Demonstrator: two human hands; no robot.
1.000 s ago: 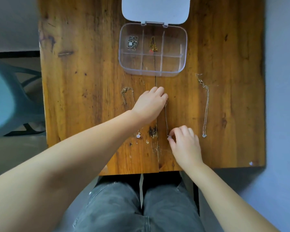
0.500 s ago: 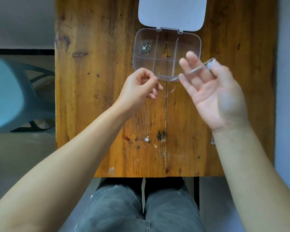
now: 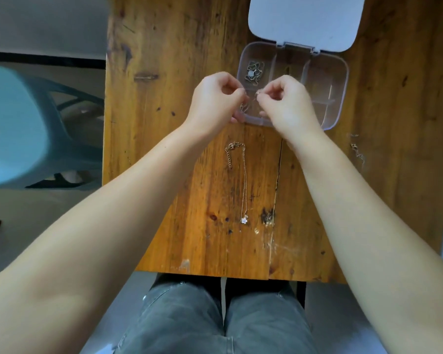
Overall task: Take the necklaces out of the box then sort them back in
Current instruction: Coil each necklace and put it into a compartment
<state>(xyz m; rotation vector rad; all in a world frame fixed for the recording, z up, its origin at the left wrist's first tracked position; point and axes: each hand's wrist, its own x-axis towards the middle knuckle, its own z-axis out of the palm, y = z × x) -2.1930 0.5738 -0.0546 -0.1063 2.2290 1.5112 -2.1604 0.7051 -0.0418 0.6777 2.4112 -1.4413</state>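
A clear compartment box [image 3: 339, 72] with its white lid [image 3: 304, 20] flipped back stands at the far side of the wooden table [image 3: 164, 72]. My left hand [image 3: 215, 100] and my right hand [image 3: 285, 103] are pinched close together over the box's near-left compartment, holding a thin silver necklace [image 3: 251, 97] between the fingertips. A dark silver necklace [image 3: 253, 71] lies bunched in the far-left compartment. A gold necklace [image 3: 243, 180] with a flower pendant lies stretched out on the table below my hands. Another silver necklace [image 3: 357, 152] lies at the right, partly hidden by my right forearm.
A pale blue plastic chair [image 3: 16, 129] stands left of the table. My knees in grey jeans [image 3: 215, 318] are under the table's near edge. A grey wall runs along the right.
Both hands have come together over the box's near-left compartment with the thin necklace, after lifting it off the table. The view has shifted, so the box sits further right.
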